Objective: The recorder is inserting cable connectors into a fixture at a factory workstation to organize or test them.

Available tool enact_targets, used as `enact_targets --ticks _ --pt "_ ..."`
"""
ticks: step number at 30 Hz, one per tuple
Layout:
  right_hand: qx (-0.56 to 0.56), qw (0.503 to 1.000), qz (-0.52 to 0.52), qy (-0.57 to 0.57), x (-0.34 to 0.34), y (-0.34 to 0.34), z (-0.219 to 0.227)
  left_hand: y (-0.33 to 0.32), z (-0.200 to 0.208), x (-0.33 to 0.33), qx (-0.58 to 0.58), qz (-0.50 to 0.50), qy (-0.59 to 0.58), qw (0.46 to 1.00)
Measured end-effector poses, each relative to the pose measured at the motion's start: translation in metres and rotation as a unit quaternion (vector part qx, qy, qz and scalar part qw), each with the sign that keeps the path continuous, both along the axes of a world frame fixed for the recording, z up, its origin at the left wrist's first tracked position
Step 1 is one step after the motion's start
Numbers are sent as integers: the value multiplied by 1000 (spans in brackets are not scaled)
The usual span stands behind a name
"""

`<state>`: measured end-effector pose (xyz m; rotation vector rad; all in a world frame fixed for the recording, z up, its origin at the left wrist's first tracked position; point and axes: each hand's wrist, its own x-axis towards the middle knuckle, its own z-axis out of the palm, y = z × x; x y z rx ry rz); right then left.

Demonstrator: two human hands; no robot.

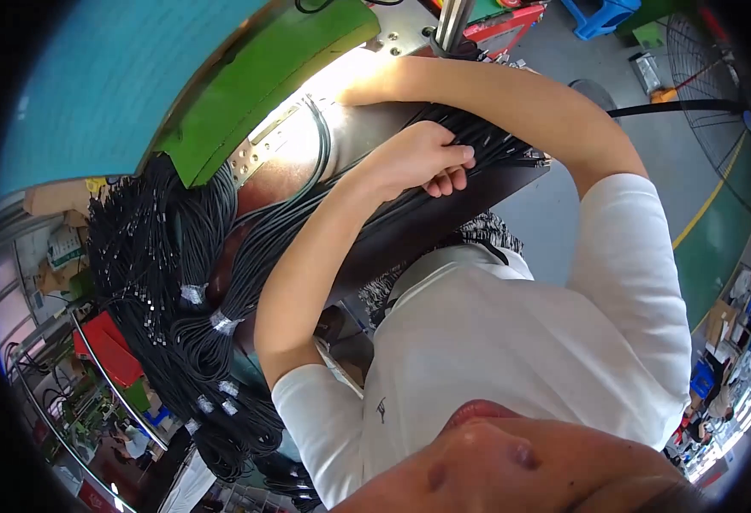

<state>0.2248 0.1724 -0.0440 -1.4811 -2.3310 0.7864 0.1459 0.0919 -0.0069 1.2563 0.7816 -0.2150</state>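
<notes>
My left hand [422,158] is closed, with the thumb laid over curled fingers. It rests over a bundle of black cables [487,137] on the dark bench, and whatever its fingers hold is hidden. Farther off, my right hand [363,83] reaches into bright lamp light under the green machine guard [281,85]. Glare washes out its fingers and anything in them. Close by, a loop of grey-black cable [322,141] curves over the lit metal plate [251,158].
Bundled black cables [209,342] hang off the bench at the left, several tied with clear wrap. A blue panel [110,77] stands beyond the guard. A metal post [452,26] rises near my right forearm. On the right are a fan [705,94] and a blue stool [602,17].
</notes>
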Motion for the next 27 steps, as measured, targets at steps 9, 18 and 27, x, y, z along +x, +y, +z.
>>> enact_targets --ticks 9,18,27 --pt "31 987 157 29 60 -5 3 -12 8 -9 -88 23 -118 989" --pt "-32 977 212 12 63 -8 10 -7 14 45 -8 -35 -88 996" --pt "-39 982 178 42 84 -33 7 -98 1 -33 -48 347 -226 909"
